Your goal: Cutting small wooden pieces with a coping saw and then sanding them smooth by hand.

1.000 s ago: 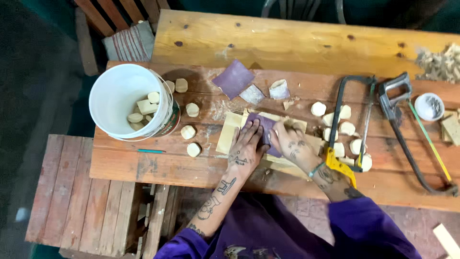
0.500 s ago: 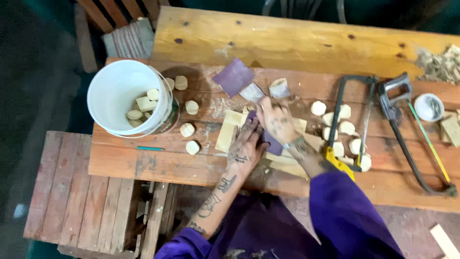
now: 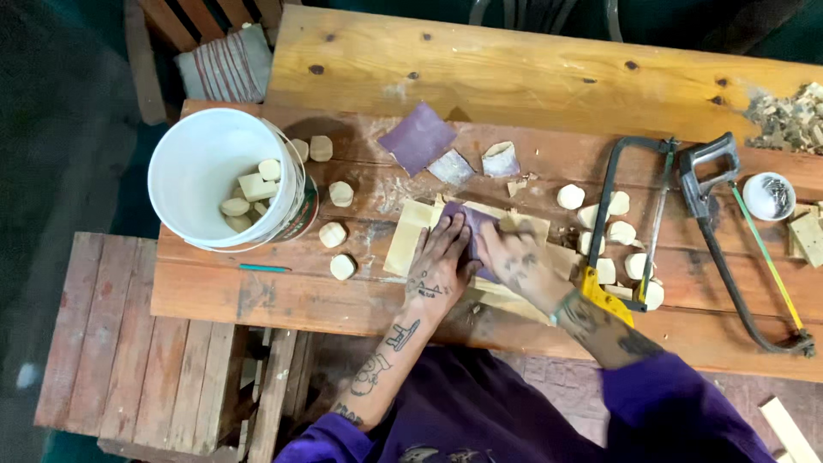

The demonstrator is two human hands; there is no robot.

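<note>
Both hands, left (image 3: 439, 267) and right (image 3: 514, 257), have slid back, pressing purple sandpaper (image 3: 467, 225) flat on a board (image 3: 410, 244) mid-tabletop (image 3: 257, 296).

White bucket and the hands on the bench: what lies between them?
Head view: three small round wooden pieces lie on the bench between the white bucket and the left hand, plus the pale board's end.

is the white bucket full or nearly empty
Nearly empty. The white bucket stands upright with only a few pale wooden pieces at its bottom, and most of its white inside wall is bare.
</note>
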